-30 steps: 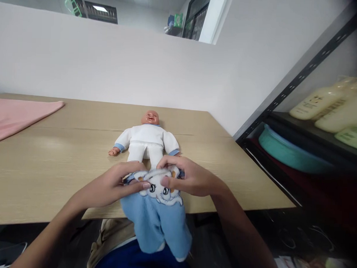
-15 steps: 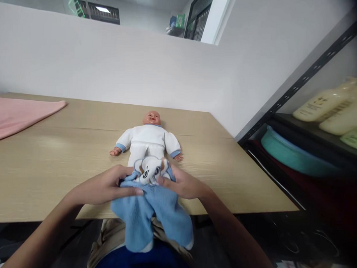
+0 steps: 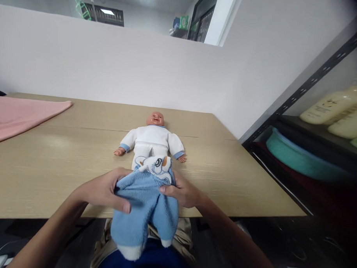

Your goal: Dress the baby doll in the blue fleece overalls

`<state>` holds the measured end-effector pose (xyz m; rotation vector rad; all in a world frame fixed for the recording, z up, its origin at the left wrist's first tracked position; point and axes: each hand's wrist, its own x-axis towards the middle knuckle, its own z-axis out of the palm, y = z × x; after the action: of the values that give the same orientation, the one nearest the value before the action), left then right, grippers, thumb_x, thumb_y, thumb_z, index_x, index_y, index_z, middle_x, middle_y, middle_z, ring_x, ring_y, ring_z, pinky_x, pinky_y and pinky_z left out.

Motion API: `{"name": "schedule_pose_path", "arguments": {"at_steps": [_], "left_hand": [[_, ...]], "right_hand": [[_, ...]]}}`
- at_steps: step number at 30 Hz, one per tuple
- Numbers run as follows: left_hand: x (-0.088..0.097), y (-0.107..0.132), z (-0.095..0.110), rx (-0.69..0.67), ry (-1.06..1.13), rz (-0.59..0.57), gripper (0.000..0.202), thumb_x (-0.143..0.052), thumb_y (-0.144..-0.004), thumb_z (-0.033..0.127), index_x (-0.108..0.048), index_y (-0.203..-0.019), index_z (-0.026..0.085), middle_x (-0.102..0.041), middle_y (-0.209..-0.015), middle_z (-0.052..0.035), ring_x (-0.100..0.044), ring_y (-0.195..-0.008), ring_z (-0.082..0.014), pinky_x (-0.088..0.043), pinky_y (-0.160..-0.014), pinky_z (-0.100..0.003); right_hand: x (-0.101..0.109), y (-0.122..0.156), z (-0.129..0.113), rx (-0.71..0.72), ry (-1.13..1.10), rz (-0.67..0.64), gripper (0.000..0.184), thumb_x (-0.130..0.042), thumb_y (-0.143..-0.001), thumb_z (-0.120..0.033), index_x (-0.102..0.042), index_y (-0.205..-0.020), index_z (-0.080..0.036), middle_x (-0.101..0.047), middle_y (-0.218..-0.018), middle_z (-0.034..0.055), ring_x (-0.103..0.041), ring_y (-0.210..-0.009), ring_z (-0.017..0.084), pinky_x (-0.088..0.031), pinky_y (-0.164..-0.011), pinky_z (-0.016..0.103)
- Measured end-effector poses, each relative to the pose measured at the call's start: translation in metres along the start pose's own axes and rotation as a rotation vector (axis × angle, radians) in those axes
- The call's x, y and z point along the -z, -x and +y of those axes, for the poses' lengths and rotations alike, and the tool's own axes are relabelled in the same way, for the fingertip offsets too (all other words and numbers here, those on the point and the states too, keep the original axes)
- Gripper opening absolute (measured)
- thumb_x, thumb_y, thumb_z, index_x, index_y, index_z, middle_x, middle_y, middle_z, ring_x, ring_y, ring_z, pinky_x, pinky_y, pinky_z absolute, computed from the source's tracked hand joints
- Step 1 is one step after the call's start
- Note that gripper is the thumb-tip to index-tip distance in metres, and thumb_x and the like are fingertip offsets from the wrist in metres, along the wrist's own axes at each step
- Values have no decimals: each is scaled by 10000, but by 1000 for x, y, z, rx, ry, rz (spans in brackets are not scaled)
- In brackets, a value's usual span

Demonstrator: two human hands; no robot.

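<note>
A baby doll (image 3: 152, 137) in a white suit with blue cuffs lies face up on the wooden table (image 3: 48, 164), head away from me. Over its legs sits a pair of fluffy light-blue trousers (image 3: 146, 209) with a white cartoon patch at the waist; the trouser legs hang over the table's near edge. My left hand (image 3: 106, 190) grips the left side of the trousers, fingers closed on the fabric. On the right side my right hand (image 3: 182, 191) pinches the same garment. The doll's feet are hidden under the fabric.
A pink cloth (image 3: 18, 114) lies at the table's far left. A white partition wall stands behind the table. At the right is a black metal shelf (image 3: 303, 91) holding cream bottles (image 3: 334, 106) and a teal basin (image 3: 297, 157).
Both hands have drawn the blue trousers up the doll's legs, away from me. The patch, first toward me under my thumbs, now lies at the doll's waist, with more blue fabric on the table.
</note>
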<state>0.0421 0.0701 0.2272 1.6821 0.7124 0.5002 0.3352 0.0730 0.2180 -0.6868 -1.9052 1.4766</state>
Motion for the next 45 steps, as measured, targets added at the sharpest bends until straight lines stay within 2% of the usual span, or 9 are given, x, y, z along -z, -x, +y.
{"name": "schedule_pose_path", "arguments": {"at_steps": [3,7,15,23,28,31,37,41,45], "left_hand": [[2,1,-3,-1,1,-64,474,-1011,-815,578,-828,-1014,188,-734,-865,-9,-643,-760,-178,-560,-665,-244],[3,-1,-10,-81,1,-9,440,-907,-953,570,-818,-1145,184,-790,-990,-54,-703,-869,-222,-631,-786,-298],[1,-7,-19,-95,-44,308,551,-786,-1021,723,-812,-1147,187,-814,-1118,-97,-734,-1032,-273,-647,-948,-369],[0,-7,-39,-7,297,-212,757,-1030,-675,779,-843,-1061,155,-760,-877,-59,-663,-752,-197,-552,-702,-281],[-10,-13,-43,-10,323,89,724,-895,-804,874,-821,-1011,185,-785,-894,-73,-723,-864,-258,-602,-834,-372],[-17,-19,-39,61,330,145,699,-824,-871,894,-753,-848,199,-736,-798,-42,-643,-743,-209,-577,-758,-349],[-30,-22,-44,37,407,246,645,-825,-927,837,-809,-1070,209,-828,-1044,-46,-723,-966,-251,-601,-920,-389],[-33,-18,-57,-22,561,216,816,-918,-712,927,-796,-1028,185,-802,-947,-71,-719,-834,-253,-592,-793,-372],[-33,-13,-67,-63,590,188,758,-1082,-560,758,-765,-924,174,-763,-883,-69,-707,-828,-240,-576,-832,-361]], "right_hand": [[-10,2,-3,80,9,92,519,-745,-1007,-637,-760,-1327,-229,-753,-1235,90,-694,-1149,308,-512,-1263,536],[-11,2,-8,105,36,190,621,-763,-998,-690,-741,-1408,-223,-742,-1352,127,-684,-1288,343,-485,-1298,527],[14,0,-7,-265,13,-192,825,-1067,-782,-559,-729,-1455,-222,-818,-1374,126,-770,-1292,380,-621,-1167,546],[8,0,12,-143,-175,-152,670,-1011,-842,-640,-807,-1340,-241,-845,-1268,68,-778,-1247,305,-586,-1222,500],[10,-3,22,-334,-157,-269,716,-1059,-804,-589,-795,-1368,-235,-850,-1325,100,-804,-1235,308,-651,-1137,473],[10,-5,31,-347,-226,-345,742,-1102,-750,-517,-804,-1362,-221,-861,-1252,88,-819,-1194,294,-639,-1152,460],[4,-4,50,-305,-551,-88,664,-1130,-664,-443,-836,-1210,-206,-859,-1105,35,-803,-975,204,-663,-996,332],[3,1,52,-334,-658,-38,631,-1098,-605,-442,-843,-1117,-176,-869,-986,47,-770,-779,182,-662,-792,279],[0,3,44,-284,-683,-59,718,-1074,-619,-526,-829,-1194,-173,-876,-1087,79,-793,-848,208,-666,-834,302]]}}
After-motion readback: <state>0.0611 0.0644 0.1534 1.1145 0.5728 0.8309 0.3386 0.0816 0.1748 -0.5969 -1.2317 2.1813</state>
